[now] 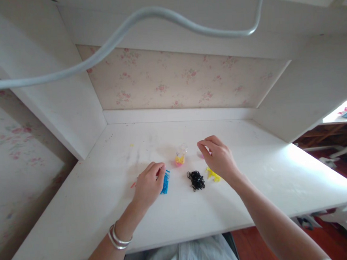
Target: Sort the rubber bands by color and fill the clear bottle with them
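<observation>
My left hand (150, 184), with silver bangles (118, 237) on its wrist, is closed in a pinch beside a blue pile (165, 183) of small pieces; what it holds is too small to name. Some orange-red pieces (133, 184) show at its left. My right hand (218, 154) is also pinched, raised over the table near a yellow pile (213, 174) and a partly hidden pink item. Anything between its fingertips cannot be made out. Between the hands lies a black pile (196, 180) of small loops. Behind it stands a small clear container (180, 157) with yellow and pink in it.
The white table (89, 207) has raised side panels and a back edge against floral wallpaper. A pale cable (159, 13) crosses the upper view below a shelf. Small specks lie on the table's back left.
</observation>
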`<state>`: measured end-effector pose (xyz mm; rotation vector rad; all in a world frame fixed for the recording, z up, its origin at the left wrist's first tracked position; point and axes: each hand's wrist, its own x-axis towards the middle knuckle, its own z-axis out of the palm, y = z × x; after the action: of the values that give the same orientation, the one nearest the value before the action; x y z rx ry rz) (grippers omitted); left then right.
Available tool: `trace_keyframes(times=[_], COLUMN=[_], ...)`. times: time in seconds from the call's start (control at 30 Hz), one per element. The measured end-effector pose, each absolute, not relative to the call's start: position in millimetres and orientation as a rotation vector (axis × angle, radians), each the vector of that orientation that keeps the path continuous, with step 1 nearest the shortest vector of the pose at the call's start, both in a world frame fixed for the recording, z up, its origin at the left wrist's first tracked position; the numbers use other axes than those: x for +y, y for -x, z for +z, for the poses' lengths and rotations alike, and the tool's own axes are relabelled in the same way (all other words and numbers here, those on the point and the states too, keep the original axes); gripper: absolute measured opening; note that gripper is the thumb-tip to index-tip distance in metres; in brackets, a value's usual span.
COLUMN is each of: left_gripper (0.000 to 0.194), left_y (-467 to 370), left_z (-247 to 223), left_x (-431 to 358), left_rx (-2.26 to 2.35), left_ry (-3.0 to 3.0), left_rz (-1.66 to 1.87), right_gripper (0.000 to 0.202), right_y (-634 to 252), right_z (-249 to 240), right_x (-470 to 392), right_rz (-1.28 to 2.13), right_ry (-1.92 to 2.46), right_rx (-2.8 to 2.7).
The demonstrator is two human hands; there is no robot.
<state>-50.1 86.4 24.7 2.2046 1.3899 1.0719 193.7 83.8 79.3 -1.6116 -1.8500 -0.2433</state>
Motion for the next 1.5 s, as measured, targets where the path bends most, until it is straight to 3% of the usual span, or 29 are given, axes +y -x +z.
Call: trace_keyframes(times=[0.5, 0.9, 1.5], left_gripper=[0.027, 0.019, 0.019], left_y=[-34, -109, -105], left_z=[24, 8, 17], left_x=[45, 59, 67], left_rx=[1.059, 0.974, 1.067], left_ry=[-2.688, -2.862, -2.860], left_rz=[0.504, 0.406, 0.365], right_gripper=[0.038, 0.034, 0.036], right_y=[-291, -287, -288], right_z=[-20, -29, -30], right_x=[-21, -28, -30], right_rz=[0.138, 0.104, 0.027], right_ry=[2.109, 2.087, 2.063], right_rx=[-1.542, -1.422, -1.277])
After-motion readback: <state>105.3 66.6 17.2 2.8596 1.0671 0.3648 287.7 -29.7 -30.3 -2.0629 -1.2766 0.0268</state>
